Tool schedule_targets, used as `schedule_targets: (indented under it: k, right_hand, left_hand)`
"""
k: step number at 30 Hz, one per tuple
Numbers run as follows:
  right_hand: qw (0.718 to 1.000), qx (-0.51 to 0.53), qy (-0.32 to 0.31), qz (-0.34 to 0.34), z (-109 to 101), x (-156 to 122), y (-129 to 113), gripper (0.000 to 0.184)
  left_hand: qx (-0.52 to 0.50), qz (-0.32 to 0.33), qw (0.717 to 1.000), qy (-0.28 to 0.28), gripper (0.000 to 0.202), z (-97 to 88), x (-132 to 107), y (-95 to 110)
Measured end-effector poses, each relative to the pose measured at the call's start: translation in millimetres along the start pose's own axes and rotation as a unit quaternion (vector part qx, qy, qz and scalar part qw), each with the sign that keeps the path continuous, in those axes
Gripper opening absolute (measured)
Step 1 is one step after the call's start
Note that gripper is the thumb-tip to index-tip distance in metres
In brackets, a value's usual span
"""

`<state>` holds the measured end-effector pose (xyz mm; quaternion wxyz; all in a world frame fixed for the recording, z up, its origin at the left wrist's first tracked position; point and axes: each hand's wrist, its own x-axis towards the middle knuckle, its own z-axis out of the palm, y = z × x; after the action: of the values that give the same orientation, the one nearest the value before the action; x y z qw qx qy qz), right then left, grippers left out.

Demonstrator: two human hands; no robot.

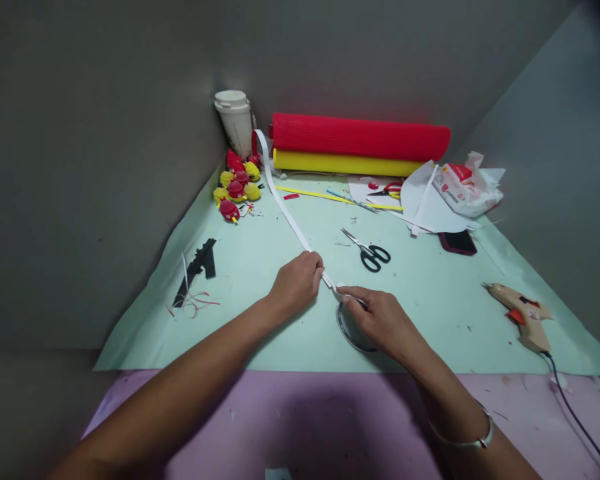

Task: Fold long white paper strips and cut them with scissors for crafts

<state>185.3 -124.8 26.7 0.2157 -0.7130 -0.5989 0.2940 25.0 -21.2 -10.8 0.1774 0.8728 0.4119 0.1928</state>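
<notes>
A long white paper strip (287, 215) runs diagonally over the green mat, its far end curling up near the cup. My left hand (299, 280) is closed on the strip close to its near end. My right hand (380, 317) is closed around a thin roll of tape (350, 330), whose ring partly shows under the fingers. A narrow piece of tape appears to stretch from the roll to the strip's near end, at the right index fingertip and thumb. Black-handled scissors (370, 255) lie with blades parted beyond my right hand.
A glue gun (525, 317) with a cord lies at right, a phone (457, 242) and tissue pack (467, 187) behind it. Red (360, 137) and yellow rolls (350, 162) line the back. Small red and yellow figures (237, 190), a cup (235, 120) and black scraps (196, 270) are left.
</notes>
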Motion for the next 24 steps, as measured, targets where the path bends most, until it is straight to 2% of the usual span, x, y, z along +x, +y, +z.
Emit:
schedule_targets:
  k: [4,7,10,19,24]
  right_hand:
    - [1.000,-0.005,-0.001,0.001,0,0,-1,0.036]
    - [1.000,-0.012,-0.006,0.002,-1,0,-3,0.036]
    - [1.000,-0.016,-0.005,-0.001,-2,0,-3,0.036]
    - [0.999,-0.040,-0.008,0.016,-6,2,-4,0.037]
    - [0.999,-0.053,0.000,0.005,-11,6,-2,0.036]
  left_hand:
    - [0.005,0.072,0.997,0.019,0.018,-4.2,-14,1]
    - [0.023,0.133,0.991,0.016,0.025,-1.8,-21,-1]
    - [0.043,0.164,0.985,0.016,0.029,2.6,-22,-5]
    - [0.109,0.179,0.978,0.005,0.028,9.3,-21,-2]
    - [0.104,0.153,0.983,-0.001,0.029,11.1,-18,3]
